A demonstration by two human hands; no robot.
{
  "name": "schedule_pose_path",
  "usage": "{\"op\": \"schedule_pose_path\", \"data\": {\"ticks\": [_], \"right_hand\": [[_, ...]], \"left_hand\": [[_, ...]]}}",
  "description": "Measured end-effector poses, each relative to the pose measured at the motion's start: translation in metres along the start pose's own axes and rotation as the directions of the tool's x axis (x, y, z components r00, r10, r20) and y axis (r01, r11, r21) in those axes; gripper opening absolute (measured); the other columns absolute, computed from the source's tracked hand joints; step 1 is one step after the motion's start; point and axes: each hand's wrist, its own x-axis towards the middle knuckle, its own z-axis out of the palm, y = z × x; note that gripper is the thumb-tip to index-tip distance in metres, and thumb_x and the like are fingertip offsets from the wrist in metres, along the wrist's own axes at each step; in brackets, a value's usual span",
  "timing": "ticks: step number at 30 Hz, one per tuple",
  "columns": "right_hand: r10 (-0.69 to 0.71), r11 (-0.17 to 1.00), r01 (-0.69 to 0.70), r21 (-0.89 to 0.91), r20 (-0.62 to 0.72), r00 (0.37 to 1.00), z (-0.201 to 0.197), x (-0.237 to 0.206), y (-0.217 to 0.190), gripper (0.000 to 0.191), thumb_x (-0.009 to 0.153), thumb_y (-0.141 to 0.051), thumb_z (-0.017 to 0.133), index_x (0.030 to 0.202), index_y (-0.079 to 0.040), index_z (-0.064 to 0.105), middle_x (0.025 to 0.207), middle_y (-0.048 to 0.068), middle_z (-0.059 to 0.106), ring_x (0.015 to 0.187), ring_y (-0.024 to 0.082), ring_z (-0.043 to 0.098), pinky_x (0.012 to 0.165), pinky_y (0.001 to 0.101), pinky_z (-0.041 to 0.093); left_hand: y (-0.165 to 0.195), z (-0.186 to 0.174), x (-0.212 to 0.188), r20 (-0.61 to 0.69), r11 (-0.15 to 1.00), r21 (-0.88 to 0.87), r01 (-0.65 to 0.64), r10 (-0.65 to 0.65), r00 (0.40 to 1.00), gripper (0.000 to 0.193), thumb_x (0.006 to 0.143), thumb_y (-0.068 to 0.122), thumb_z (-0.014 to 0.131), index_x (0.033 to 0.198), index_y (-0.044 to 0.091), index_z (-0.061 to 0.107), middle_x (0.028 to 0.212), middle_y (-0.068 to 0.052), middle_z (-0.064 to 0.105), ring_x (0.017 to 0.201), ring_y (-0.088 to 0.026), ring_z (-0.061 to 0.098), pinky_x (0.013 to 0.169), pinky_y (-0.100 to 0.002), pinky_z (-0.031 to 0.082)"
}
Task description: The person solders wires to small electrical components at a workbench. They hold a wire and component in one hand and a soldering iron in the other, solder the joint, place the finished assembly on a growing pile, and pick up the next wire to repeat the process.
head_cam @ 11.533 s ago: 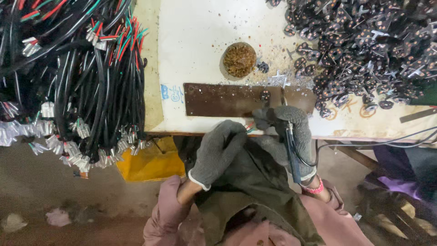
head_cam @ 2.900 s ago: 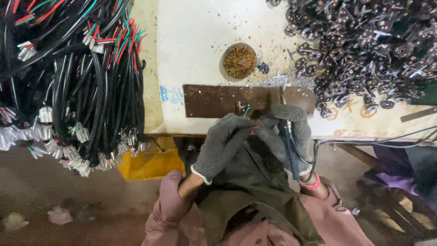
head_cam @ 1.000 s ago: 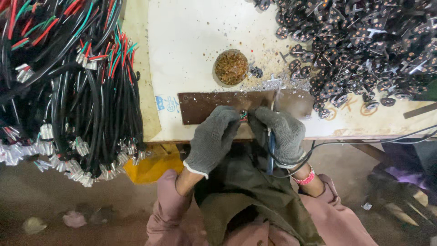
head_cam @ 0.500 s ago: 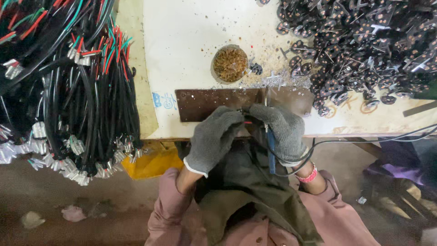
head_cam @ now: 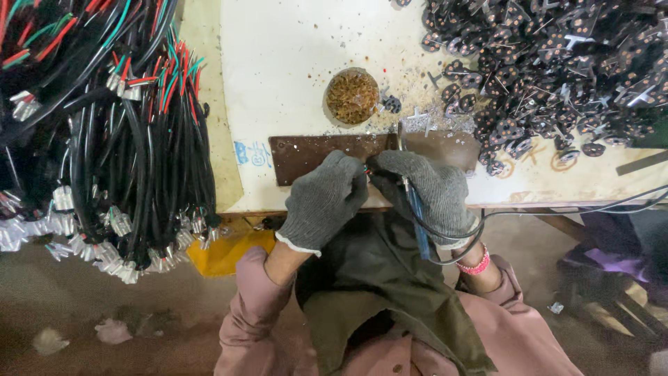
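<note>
Both my hands wear grey knit gloves and meet over the near edge of a brown metal plate (head_cam: 316, 151) on the white bench (head_cam: 278, 63). My left hand (head_cam: 325, 198) pinches thin red wire ends (head_cam: 367, 169) against the plate. My right hand (head_cam: 430, 189) grips a blue-handled soldering iron (head_cam: 416, 209), its tip by the wire ends; its black cord loops past my wrist. A round pad of brass wool (head_cam: 353, 95) sits just beyond the plate.
A thick bundle of black cables with red and green leads and clear connectors (head_cam: 118, 132) hangs at the left. A heap of small black plug parts (head_cam: 557, 63) covers the bench's right. A yellow bin (head_cam: 226, 252) sits under the bench edge.
Both hands rose from my lap to the brown plate and closed together over the wire ends; the view has drawn slightly nearer to the bench.
</note>
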Motion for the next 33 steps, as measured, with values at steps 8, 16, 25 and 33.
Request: {"op": "schedule_pose_path", "data": {"ticks": [8, 16, 25, 33], "right_hand": [[0.177, 0.898, -0.219, 0.383, 0.142, 0.974, -0.014, -0.038, 0.018, 0.041, 0.079, -0.021, 0.082, 0.115, -0.008, 0.068, 0.099, 0.009, 0.071, 0.087, 0.025, 0.069, 0.073, 0.0349, 0.054], [-0.021, 0.961, 0.047, 0.272, -0.096, 0.995, 0.008, -0.063, 0.023, 0.039, 0.08, -0.021, 0.082, 0.114, -0.008, 0.068, 0.099, 0.009, 0.071, 0.086, 0.025, 0.069, 0.073, 0.0348, 0.054], [-0.106, 0.988, 0.111, 0.11, -0.049, 0.993, 0.005, -0.055, 0.019, 0.037, 0.081, -0.021, 0.081, 0.113, -0.008, 0.068, 0.099, 0.009, 0.071, 0.085, 0.025, 0.069, 0.072, 0.0348, 0.054], [-0.111, 0.988, 0.119, 0.097, -0.084, 0.99, 0.007, -0.056, 0.022, 0.035, 0.082, -0.02, 0.08, 0.113, -0.008, 0.068, 0.098, 0.009, 0.071, 0.084, 0.025, 0.069, 0.072, 0.0348, 0.054]], "left_hand": [[0.001, -0.002, 0.001, 0.053, 0.999, -0.011, 0.031, -0.031, 0.998, 0.009, 0.089, 0.018, 0.069, 0.092, 0.013, 0.061, 0.089, -0.009, 0.06, 0.073, -0.032, 0.067, 0.059, -0.043, 0.053], [0.004, -0.006, 0.001, 0.063, 0.998, -0.037, 0.041, -0.038, 0.997, 0.013, 0.091, 0.019, 0.07, 0.093, 0.011, 0.059, 0.093, -0.011, 0.06, 0.074, -0.033, 0.066, 0.06, -0.043, 0.052], [0.008, -0.003, -0.005, 0.023, 1.0, -0.012, 0.016, -0.015, 1.0, 0.016, 0.09, 0.018, 0.069, 0.105, 0.014, 0.064, 0.096, -0.009, 0.061, 0.075, -0.031, 0.067, 0.06, -0.043, 0.053], [0.007, 0.003, -0.005, 0.008, 0.999, -0.022, 0.03, -0.03, 1.0, 0.014, 0.09, 0.02, 0.069, 0.103, 0.016, 0.065, 0.096, -0.008, 0.062, 0.077, -0.032, 0.068, 0.062, -0.045, 0.054]]}}
